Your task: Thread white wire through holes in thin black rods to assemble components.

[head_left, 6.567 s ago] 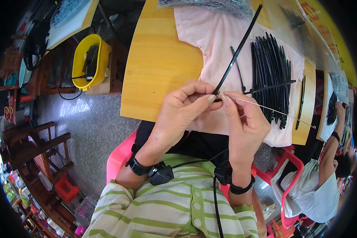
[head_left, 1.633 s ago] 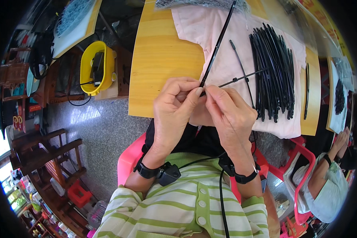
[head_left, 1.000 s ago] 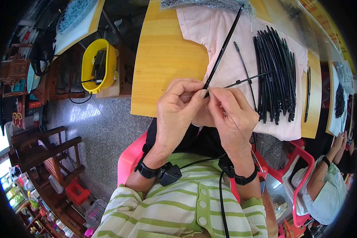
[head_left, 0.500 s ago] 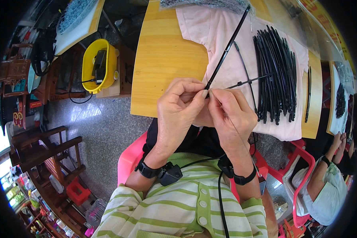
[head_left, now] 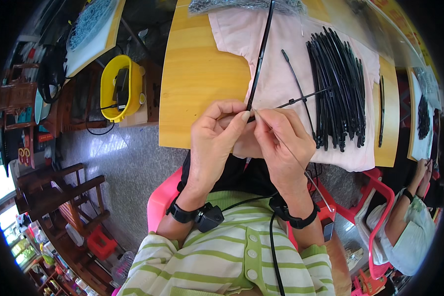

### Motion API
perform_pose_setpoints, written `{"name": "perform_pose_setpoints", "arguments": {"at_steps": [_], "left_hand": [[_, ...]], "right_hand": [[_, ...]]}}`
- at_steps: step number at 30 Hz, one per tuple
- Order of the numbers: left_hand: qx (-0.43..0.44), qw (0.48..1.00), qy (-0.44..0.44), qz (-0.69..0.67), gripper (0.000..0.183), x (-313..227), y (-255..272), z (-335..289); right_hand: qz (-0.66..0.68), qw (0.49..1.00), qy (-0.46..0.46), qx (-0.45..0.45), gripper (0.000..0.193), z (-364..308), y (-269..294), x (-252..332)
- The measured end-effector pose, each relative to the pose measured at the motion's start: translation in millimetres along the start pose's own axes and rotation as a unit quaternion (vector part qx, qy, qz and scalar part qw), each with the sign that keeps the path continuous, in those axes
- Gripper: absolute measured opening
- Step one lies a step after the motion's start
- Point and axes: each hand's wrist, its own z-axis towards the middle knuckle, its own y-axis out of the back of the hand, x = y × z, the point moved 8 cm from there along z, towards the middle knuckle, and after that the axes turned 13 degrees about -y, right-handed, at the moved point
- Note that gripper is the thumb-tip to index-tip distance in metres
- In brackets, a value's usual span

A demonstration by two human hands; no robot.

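Note:
My left hand (head_left: 209,135) pinches the lower end of a long, thin black strip (head_left: 261,52) between thumb and fingers. The strip rises steeply away from me over a pale pink shirt (head_left: 232,34). Close beside it, my right hand (head_left: 288,143) is closed around a thin metal rod (head_left: 318,186), which slants back past the wrist. Both thumbs meet at the strip's near end; the exact contact is hidden by the fingers. To the right lies a thick bundle of black strips (head_left: 336,93). Another loose strip (head_left: 295,74) lies left of the bundle, crossed by a shorter black piece (head_left: 291,102).
A wooden table (head_left: 197,93) carries the shirt, with one strip (head_left: 381,113) at its right edge. A clear plastic bag (head_left: 246,6) lies at the back. A yellow basket (head_left: 137,93) stands left. Another person (head_left: 404,227) sits at right beside a pink chair (head_left: 375,237).
The black strip has swung to a steeper angle, its far end moving left. The metal rod's lower end now reaches further right past my wrist. The whole view has shifted slightly.

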Motion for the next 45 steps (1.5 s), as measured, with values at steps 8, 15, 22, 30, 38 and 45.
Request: {"name": "perform_pose_setpoints", "arguments": {"at_steps": [8, 15, 22, 30, 38, 45], "left_hand": [[0.031, 0.996, -0.062, 0.058, 0.014, -5.5, -2.4, 1.6], [0.024, 0.996, -0.062, 0.065, 0.013, -7.2, -2.1, 1.7], [0.012, 1.0, -0.012, 0.017, 0.015, -1.4, -2.4, 0.5], [0.044, 0.999, 0.012, 0.025, 0.021, -0.5, -6.6, 3.0], [0.038, 0.998, 0.05, -0.025, 0.018, 4.1, -2.9, 1.1], [0.058, 0.994, 0.076, -0.053, 0.012, 0.1, -9.1, 0.2]], "right_hand": [[-0.036, 0.999, 0.029, -0.01, 0.021, 1.0, -0.2, 2.6], [-0.035, 0.998, 0.047, -0.017, 0.021, 1.5, 0.3, 5.0], [0.018, 1.0, 0.02, -0.011, 0.02, -1.8, 2.7, 0.3], [0.039, 0.999, 0.013, -0.01, 0.021, 0.2, 4.2, -3.1], [0.084, 0.996, -0.029, -0.006, 0.023, 0.8, 9.8, -3.1], [0.101, 0.995, 0.006, 0.0, 0.022, -3.0, 13.6, 2.0]]}}
